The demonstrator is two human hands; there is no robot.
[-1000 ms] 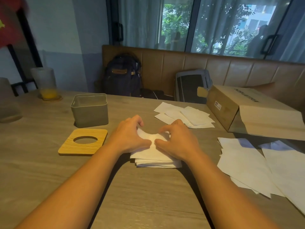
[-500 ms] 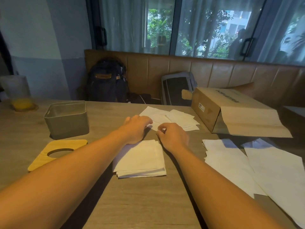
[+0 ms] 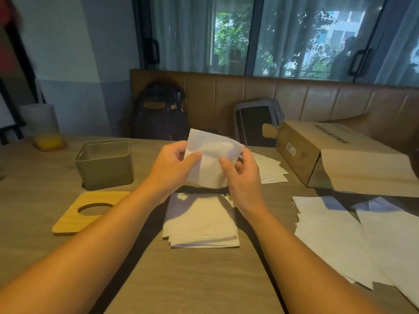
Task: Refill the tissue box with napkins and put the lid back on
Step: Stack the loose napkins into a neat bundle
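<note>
Head view. A single white napkin [image 3: 209, 160] was held up in the air above the folded stack of napkins [image 3: 200, 219], which lay flat on the table [image 3: 204, 279]. The left hand [image 3: 174, 166] was pinched on the napkin's left edge, thumb in front, and the right hand [image 3: 241, 172] was pinched on its right edge, so that the sheet was gripped from both sides. The napkin was seen to sag and curl between the two grips; it was judged to be very light, limp and easily torn or creased, best taken near opposite edges or corners with a gentle pinch. The stack was judged to be soft and liable to fan apart, so a hold from both sides with support beneath would be called for. The tissue box [image 3: 105, 164] stood open to the left of the stack and appeared empty, though its floor was not fully shown. The wooden lid [image 3: 90, 210], with its round hole, lay flat between the box and the stack, just beside the box. More loose napkins [image 3: 272, 171] lay behind the stack.
</note>
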